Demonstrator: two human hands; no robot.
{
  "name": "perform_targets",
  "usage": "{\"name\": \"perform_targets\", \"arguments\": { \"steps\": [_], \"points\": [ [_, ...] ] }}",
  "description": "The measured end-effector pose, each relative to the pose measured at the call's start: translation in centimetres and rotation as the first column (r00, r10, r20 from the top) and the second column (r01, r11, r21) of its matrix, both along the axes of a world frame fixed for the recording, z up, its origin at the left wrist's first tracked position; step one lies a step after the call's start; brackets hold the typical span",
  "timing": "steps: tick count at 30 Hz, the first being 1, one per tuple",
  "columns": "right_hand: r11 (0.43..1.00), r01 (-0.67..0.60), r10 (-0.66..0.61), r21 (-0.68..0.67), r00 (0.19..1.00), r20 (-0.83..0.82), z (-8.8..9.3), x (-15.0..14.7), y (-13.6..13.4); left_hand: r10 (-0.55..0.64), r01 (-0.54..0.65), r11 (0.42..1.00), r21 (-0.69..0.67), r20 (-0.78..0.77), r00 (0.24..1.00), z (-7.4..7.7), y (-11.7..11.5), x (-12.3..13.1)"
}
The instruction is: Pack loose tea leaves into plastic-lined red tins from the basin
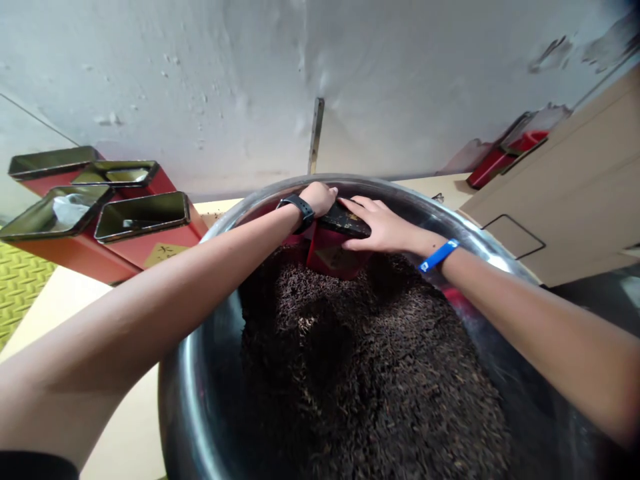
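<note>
A red tin [334, 259] with a worn black top [350, 217] stands at the far side of a large metal basin [193, 380]. Its base touches a heap of dark, dry tea leaves [400, 353]. My left hand [320, 197], below a black watch, is closed at the tin's upper left edge, its fingers partly hidden. Across the tin's right end, my right hand [383, 225] grips with thumb in front and fingers over the top. A blue band circles that wrist. Whether the black top is a separate lid, I cannot tell.
Several open red tins [145, 230] stand on the pale table [133, 427] to the left; one holds crumpled translucent plastic [73, 210]. A cardboard box [575, 180] is at the right, with more red objects [510, 153] behind it. The grey wall [240, 87] rises beyond the basin.
</note>
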State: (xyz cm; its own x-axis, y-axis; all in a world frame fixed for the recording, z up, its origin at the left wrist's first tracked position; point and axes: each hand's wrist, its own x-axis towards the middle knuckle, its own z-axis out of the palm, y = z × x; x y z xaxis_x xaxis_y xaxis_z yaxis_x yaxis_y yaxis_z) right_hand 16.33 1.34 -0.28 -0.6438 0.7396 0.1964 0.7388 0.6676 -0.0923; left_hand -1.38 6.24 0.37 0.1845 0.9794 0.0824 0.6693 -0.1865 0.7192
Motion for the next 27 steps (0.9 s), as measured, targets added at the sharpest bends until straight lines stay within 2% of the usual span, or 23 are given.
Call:
{"name": "perform_targets", "arguments": {
  "steps": [3, 5, 7, 11, 13, 15, 17, 18, 20, 22, 24, 26, 27],
  "points": [
    [1.0, 0.024, -0.024, 0.007, 1.0, -0.019, -0.1, 0.0, -0.1, -0.026, 0.042, 0.997, 0.067, -0.222, 0.975, 0.7, 0.0, 0.7],
    [0.999, 0.015, -0.014, 0.037, 0.999, -0.038, -0.2, 0.0, 0.1, -0.036, 0.064, 0.994, 0.089, -0.288, 0.957, 1.0, -0.1, 1.0],
    [1.0, 0.015, -0.015, 0.004, 1.0, -0.023, 0.0, 0.0, 0.4, -0.034, 0.062, 0.994, 0.093, -0.276, 0.961, 1.3, -0.4, 0.9],
    [0.986, 0.06, -0.059, -0.157, 0.998, 0.008, 1.3, -0.6, -0.5, -0.044, 0.072, 0.99, 0.12, -0.215, 0.976, 1.7, -2.7, -0.6],
    [0.989, 0.085, -0.091, -0.12, 0.995, -0.047, 2.3, -0.9, -1.7, -0.086, 0.115, 0.98, 0.161, -0.177, 0.981, 2.2, -4.2, -1.2],
    [0.993, 0.111, -0.114, -0.044, 0.991, -0.074, 3.8, -0.6, -3.0, -0.12, 0.141, 0.967, 0.214, -0.107, 0.987, 3.1, -5.9, -1.4],
    [0.993, 0.111, -0.103, 0.051, 0.985, -0.138, 6.0, 0.7, -4.3, -0.151, 0.154, 0.939, 0.308, -0.033, 0.988, 4.7, -8.4, -1.2],
    [0.988, 0.119, -0.099, 0.099, 0.978, -0.183, 7.5, 1.9, -4.8, -0.2, 0.189, 0.916, 0.353, -0.005, 0.98, 5.7, -9.9, -1.2],
    [0.962, 0.211, -0.16, 0.174, 0.95, -0.268, 10.9, 5.6, -5.3, -0.334, 0.328, 0.872, 0.364, -0.05, 0.941, 7.5, -13.2, -1.5],
    [0.875, 0.439, -0.345, 0.202, 0.86, -0.377, 13.9, 10.2, -5.0, -0.358, 0.389, 0.874, 0.29, -0.157, 0.92, 8.5, -16.5, -2.4],
    [0.718, 0.663, -0.547, 0.214, 0.727, -0.415, 15.6, 14.8, -4.0, -0.319, 0.356, 0.908, 0.223, -0.183, 0.93, 8.3, -19.0, -4.0],
    [0.546, 0.812, -0.735, 0.208, 0.583, -0.347, 15.5, 18.2, -2.8, -0.253, 0.278, 0.94, 0.199, -0.142, 0.957, 6.9, -20.6, -6.0],
    [0.514, 0.833, -0.795, 0.203, 0.552, -0.25, 14.9, 19.1, -2.4, -0.199, 0.221, 0.955, 0.199, -0.125, 0.972, 6.0, -21.2, -7.1]
  ]
}}
